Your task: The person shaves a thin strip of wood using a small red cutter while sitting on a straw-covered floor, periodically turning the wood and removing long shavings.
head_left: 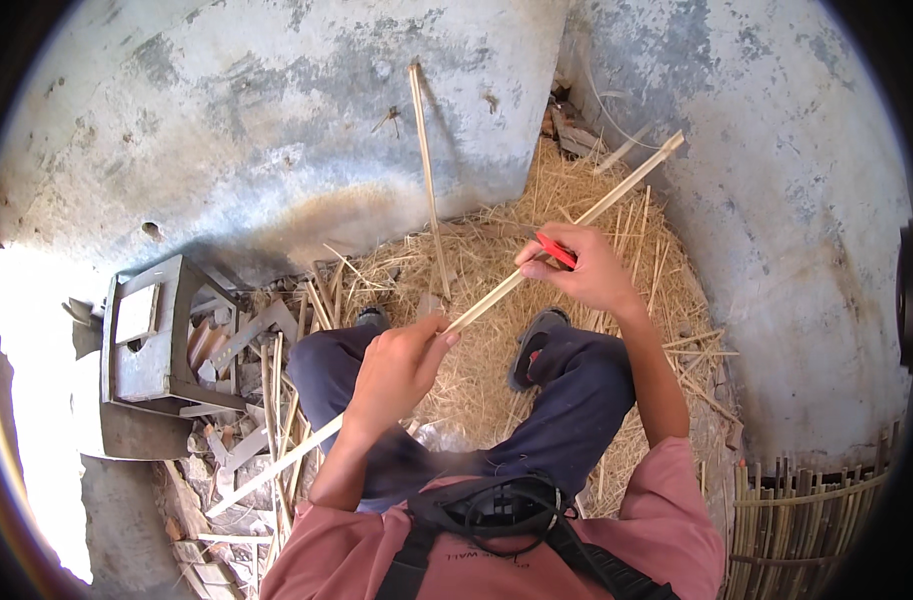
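Note:
A long pale bamboo strip point(491, 301) runs slantwise across my lap, from low on the left to its far end at the upper right. My left hand point(401, 368) is closed around it above my left knee. Farther up the strip, my right hand point(583, 266) grips a red-handled knife point(556, 251) against it. What seems to be a thin grey blade points left from the handle; its contact with the strip is hard to make out. Both my legs are bent, with the strip passing over the left one.
Fine straw-coloured shavings point(466, 390) cover the floor around my feet. Another pale strip point(426, 165) leans on the far wall. To the left stand a worn wooden stool-like frame point(141, 355) and scattered wood scraps. A woven stick basket point(806, 530) is at the lower right.

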### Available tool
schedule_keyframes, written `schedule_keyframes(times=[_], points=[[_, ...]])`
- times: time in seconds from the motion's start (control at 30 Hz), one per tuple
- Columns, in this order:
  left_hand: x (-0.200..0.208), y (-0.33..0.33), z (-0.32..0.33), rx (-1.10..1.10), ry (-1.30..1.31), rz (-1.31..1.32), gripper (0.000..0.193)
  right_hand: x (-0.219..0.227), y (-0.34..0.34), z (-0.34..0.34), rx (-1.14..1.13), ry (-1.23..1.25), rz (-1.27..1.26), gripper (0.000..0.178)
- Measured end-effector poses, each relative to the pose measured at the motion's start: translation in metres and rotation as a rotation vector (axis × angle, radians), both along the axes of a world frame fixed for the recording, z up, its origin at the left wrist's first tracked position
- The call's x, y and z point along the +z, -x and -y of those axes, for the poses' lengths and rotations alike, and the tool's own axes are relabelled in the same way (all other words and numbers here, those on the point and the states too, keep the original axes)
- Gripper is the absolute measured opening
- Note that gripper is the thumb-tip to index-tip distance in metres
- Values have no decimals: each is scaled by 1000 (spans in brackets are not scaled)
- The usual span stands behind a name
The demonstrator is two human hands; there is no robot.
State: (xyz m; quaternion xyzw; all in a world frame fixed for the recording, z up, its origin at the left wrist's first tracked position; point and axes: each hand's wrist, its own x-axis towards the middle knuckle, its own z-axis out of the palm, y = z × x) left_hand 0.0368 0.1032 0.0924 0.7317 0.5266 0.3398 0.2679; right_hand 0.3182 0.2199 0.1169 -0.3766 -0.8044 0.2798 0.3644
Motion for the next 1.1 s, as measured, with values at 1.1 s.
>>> schedule_keyframes(times=[1.1], points=[[-50,-21,27,-19,521,672,24,-8,-1,-22,-201,439,-542,28]])
